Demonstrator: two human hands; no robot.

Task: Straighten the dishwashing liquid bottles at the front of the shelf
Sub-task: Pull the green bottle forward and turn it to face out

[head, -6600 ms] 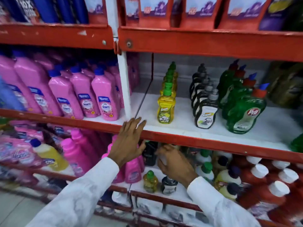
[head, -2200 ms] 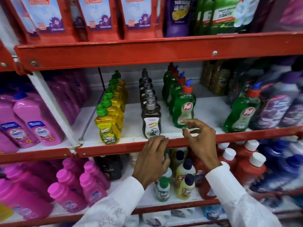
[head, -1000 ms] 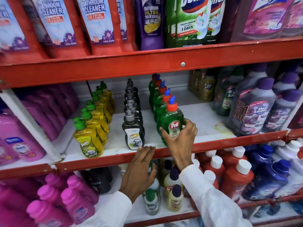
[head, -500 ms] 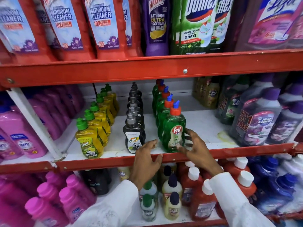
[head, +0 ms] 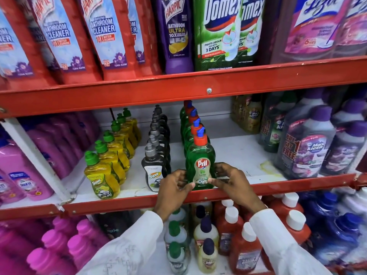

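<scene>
Pril bottle (head: 200, 161), green and upright, stands at the red front lip (head: 123, 203) of the middle shelf, clasped low between both hands: left hand (head: 172, 190) and right hand (head: 231, 181) curl their fingers around its base. Half a second ago only fingertips neared it. Bare white shelf (head: 236, 153) lies open to its right; the black Super bottle (head: 154, 171) stands just beside on the left.

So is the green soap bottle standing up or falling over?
Standing up. The green Pril bottle sits on the shelf, orange cap on top, label facing out, left hand and right hand on its sides.
</scene>
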